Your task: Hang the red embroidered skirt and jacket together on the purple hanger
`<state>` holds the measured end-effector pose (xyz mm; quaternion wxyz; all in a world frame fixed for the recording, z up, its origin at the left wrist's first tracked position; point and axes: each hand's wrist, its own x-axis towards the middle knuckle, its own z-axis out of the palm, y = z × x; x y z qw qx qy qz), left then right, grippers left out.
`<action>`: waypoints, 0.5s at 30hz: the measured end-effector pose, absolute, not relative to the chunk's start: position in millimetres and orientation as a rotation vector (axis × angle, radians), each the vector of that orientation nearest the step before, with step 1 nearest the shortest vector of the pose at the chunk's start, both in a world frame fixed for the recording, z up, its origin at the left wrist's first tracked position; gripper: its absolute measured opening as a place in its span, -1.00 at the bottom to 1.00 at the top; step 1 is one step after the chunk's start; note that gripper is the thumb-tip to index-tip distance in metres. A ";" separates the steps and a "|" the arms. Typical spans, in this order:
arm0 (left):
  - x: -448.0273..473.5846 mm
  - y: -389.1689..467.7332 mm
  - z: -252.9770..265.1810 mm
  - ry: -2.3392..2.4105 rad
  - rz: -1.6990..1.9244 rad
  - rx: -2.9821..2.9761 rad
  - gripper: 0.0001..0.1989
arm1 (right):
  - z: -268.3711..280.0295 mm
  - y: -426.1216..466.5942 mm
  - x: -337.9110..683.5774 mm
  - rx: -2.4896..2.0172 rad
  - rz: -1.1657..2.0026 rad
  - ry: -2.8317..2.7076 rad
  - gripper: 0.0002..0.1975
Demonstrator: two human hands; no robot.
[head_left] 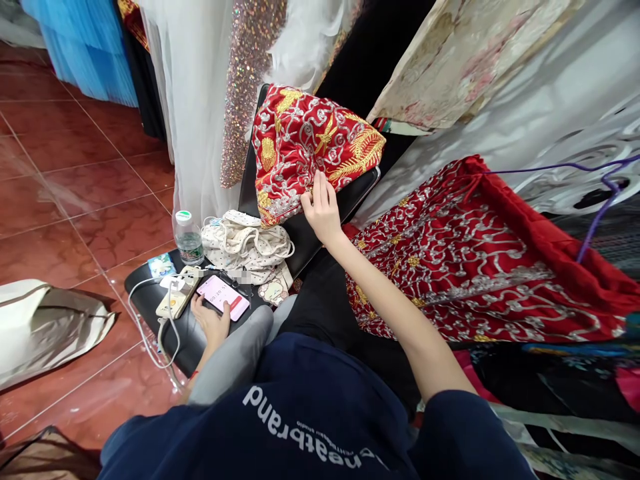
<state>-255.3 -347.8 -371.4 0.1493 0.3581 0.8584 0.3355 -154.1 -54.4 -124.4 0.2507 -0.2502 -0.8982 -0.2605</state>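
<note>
One left hand (210, 323), one right hand (323, 208)
Two red cloths (435, 267) — one far, one right — plus one phone (225, 299), one bottle (189, 245).

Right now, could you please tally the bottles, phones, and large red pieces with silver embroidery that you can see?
Bottles: 1, the clear bottle
Phones: 1, the lit phone
Large red pieces: 2, the seat piece under the right hand and the picture-right piece
Total: 4
</note>
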 end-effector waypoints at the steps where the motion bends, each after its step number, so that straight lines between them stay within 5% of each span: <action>1: -256.2 -349.3 -376.1 2.570 1.064 0.878 -0.43 | -125.2 -54.0 -154.1 -0.677 -0.700 -2.441 -0.64; 9: -256.6 -348.6 -367.7 2.416 1.689 0.577 -0.74 | -122.4 -44.7 -146.7 -0.566 -0.412 -2.464 -0.54; 15: -251.7 -323.6 -237.4 1.815 1.618 1.140 -0.73 | -123.7 -45.6 -137.1 -0.488 -0.286 -2.465 -0.53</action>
